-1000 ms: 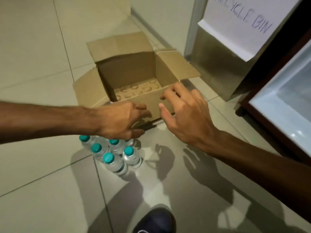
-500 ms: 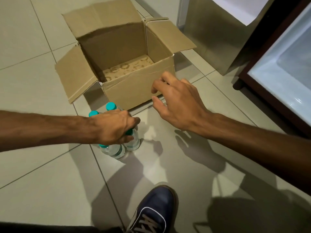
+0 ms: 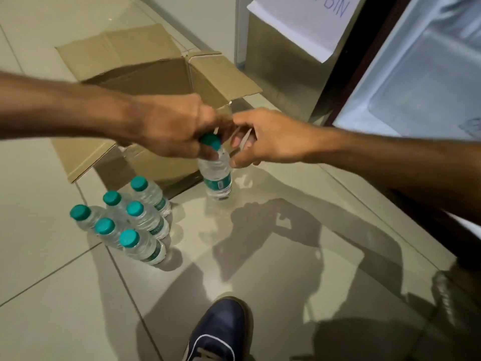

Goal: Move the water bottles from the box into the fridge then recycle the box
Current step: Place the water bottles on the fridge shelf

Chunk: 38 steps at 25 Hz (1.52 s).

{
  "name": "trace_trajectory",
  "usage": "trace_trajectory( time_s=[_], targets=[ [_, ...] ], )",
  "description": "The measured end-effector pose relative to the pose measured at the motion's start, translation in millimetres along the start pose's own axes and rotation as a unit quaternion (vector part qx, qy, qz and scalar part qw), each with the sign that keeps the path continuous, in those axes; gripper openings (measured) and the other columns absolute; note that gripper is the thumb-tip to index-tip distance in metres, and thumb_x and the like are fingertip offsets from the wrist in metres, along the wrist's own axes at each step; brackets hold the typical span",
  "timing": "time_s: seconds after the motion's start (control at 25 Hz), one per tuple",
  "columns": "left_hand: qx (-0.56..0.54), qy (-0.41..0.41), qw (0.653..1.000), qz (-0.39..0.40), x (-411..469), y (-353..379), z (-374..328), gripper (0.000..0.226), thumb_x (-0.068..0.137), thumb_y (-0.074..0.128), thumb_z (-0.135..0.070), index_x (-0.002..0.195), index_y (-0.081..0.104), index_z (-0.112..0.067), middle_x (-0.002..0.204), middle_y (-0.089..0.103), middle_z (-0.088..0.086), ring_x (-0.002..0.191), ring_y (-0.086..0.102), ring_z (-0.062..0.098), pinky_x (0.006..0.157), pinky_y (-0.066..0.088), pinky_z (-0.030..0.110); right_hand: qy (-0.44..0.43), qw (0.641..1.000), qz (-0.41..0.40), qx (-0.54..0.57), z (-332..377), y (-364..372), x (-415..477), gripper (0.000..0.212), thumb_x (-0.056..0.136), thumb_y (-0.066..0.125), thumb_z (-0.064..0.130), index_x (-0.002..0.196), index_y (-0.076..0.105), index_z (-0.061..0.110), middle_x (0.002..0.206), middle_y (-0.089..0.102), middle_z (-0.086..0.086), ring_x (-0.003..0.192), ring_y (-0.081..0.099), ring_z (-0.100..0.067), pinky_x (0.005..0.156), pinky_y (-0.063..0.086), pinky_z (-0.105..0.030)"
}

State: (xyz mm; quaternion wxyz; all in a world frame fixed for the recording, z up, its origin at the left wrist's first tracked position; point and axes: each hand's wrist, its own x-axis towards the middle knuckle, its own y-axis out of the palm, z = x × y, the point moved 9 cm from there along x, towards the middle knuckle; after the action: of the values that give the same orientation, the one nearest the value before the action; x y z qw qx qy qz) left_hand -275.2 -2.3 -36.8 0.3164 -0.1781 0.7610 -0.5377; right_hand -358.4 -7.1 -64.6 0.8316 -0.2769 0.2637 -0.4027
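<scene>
My left hand (image 3: 174, 130) grips 1 water bottle (image 3: 218, 175) by its cap, just before the box (image 3: 145, 71), leaving the body free for my open right hand (image 3: 264, 140), likely to pass it to the fridge (image 3: 421, 82). 6 more bottles (image 3: 145, 221) stand clustered on the floor (image 3: 52, 295) beside the box.

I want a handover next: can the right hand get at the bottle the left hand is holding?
Probably yes. The left hand grips only the cap end of the bottle, so its body is bare, and the right hand is open right beside it with nothing between.
</scene>
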Motion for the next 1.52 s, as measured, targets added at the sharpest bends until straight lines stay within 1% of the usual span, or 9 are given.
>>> trace_trajectory(
  time_s=[0.2, 0.4, 0.52, 0.88, 0.96, 1.08, 1.2, 1.4, 1.52],
  targets=[
    [0.036, 0.083, 0.995, -0.047, 41.5, -75.0, -41.7, 0.021, 0.090, 0.065, -0.028, 0.108, 0.057, -0.022, 0.088, 0.061, -0.007, 0.077, 0.060, 0.006, 0.064, 0.051, 0.025, 0.016, 0.997, -0.071, 0.041, -1.0, -75.1, -20.4, 0.038, 0.077, 0.086, 0.016, 0.109, 0.067, 0.010, 0.104, 0.073, -0.007, 0.078, 0.069, -0.012, 0.066, 0.060, -0.030],
    [0.056, 0.149, 0.984, -0.076, 75.0, -142.2, -80.2, 0.034, 0.083, 0.061, 0.004, 0.103, 0.060, -0.023, 0.098, 0.064, -0.001, 0.091, 0.062, 0.019, 0.079, 0.055, 0.046, 0.050, 0.983, -0.163, 0.073, -19.3, -144.5, -51.5, 0.045, 0.068, 0.092, 0.016, 0.103, 0.064, 0.007, 0.094, 0.072, -0.007, 0.079, 0.069, -0.017, 0.068, 0.057, -0.034],
    [0.050, 0.184, 0.978, -0.086, 87.5, -179.4, -107.1, 0.050, 0.079, 0.050, 0.020, 0.105, 0.061, -0.021, 0.109, 0.060, -0.003, 0.100, 0.063, 0.020, 0.084, 0.057, 0.047, 0.044, 0.970, -0.221, 0.089, -23.8, -181.1, -73.5, 0.045, 0.067, 0.093, 0.024, 0.104, 0.068, 0.016, 0.100, 0.075, -0.004, 0.093, 0.072, -0.023, 0.074, 0.058, -0.039],
    [-0.054, 0.217, 0.936, -0.271, 138.3, -262.1, -154.6, 0.058, 0.081, 0.055, 0.017, 0.129, 0.053, -0.016, 0.118, 0.062, 0.002, 0.107, 0.062, 0.019, 0.090, 0.055, 0.045, 0.086, 0.912, -0.399, 0.042, -24.5, -279.6, -155.2, 0.046, 0.071, 0.090, 0.027, 0.109, 0.067, 0.020, 0.087, 0.074, 0.001, 0.059, 0.064, -0.006, 0.048, 0.047, -0.021],
    [-0.064, 0.229, 0.909, -0.341, 145.3, -277.6, -169.8, 0.059, 0.078, 0.051, 0.017, 0.130, 0.051, -0.012, 0.119, 0.061, 0.007, 0.106, 0.061, 0.021, 0.090, 0.054, 0.042, 0.104, 0.878, -0.468, 0.013, -25.6, -302.9, -183.2, 0.047, 0.068, 0.091, 0.032, 0.108, 0.067, 0.023, 0.087, 0.072, 0.005, 0.063, 0.064, -0.004, 0.049, 0.048, -0.023],
    [-0.041, 0.251, 0.875, -0.412, 157.5, -287.3, -194.5, 0.058, 0.075, 0.045, 0.013, 0.130, 0.049, -0.006, 0.122, 0.057, 0.012, 0.103, 0.059, 0.024, 0.087, 0.050, 0.035, 0.148, 0.798, -0.579, -0.072, -20.6, -339.9, -233.5, 0.051, 0.064, 0.086, 0.038, 0.106, 0.062, 0.023, 0.097, 0.069, 0.005, 0.085, 0.067, -0.016, 0.071, 0.059, -0.038],
    [-0.016, 0.284, 0.855, -0.434, 184.5, -283.9, -221.5, 0.052, 0.078, 0.039, -0.003, 0.128, 0.048, -0.006, 0.123, 0.054, 0.016, 0.104, 0.059, 0.032, 0.091, 0.049, 0.043, 0.192, 0.721, -0.648, -0.156, -9.9, -371.9, -282.2, 0.065, 0.066, 0.083, 0.042, 0.122, 0.054, 0.024, 0.107, 0.066, 0.005, 0.091, 0.066, -0.023, 0.077, 0.059, -0.043],
    [-0.014, 0.289, 0.865, -0.411, 244.1, -268.2, -284.5, 0.044, 0.095, 0.050, -0.020, 0.138, 0.046, -0.010, 0.137, 0.051, 0.014, 0.121, 0.052, 0.033, 0.102, 0.042, 0.043, 0.173, 0.579, -0.743, -0.289, 30.7, -416.8, -358.2, 0.058, 0.073, 0.076, 0.033, 0.122, 0.047, 0.020, 0.099, 0.063, 0.003, 0.079, 0.063, -0.022, 0.065, 0.053, -0.035],
    [0.003, 0.292, 0.880, -0.374, 270.9, -256.1, -328.8, 0.051, 0.102, 0.040, -0.042, 0.142, 0.044, -0.011, 0.144, 0.048, 0.012, 0.128, 0.048, 0.028, 0.107, 0.040, 0.043, 0.160, 0.511, -0.770, -0.346, 43.8, -435.0, -388.2, 0.059, 0.077, 0.071, 0.035, 0.127, 0.047, 0.016, 0.105, 0.065, -0.003, 0.083, 0.060, -0.025, 0.064, 0.042, -0.033]
  ],
)
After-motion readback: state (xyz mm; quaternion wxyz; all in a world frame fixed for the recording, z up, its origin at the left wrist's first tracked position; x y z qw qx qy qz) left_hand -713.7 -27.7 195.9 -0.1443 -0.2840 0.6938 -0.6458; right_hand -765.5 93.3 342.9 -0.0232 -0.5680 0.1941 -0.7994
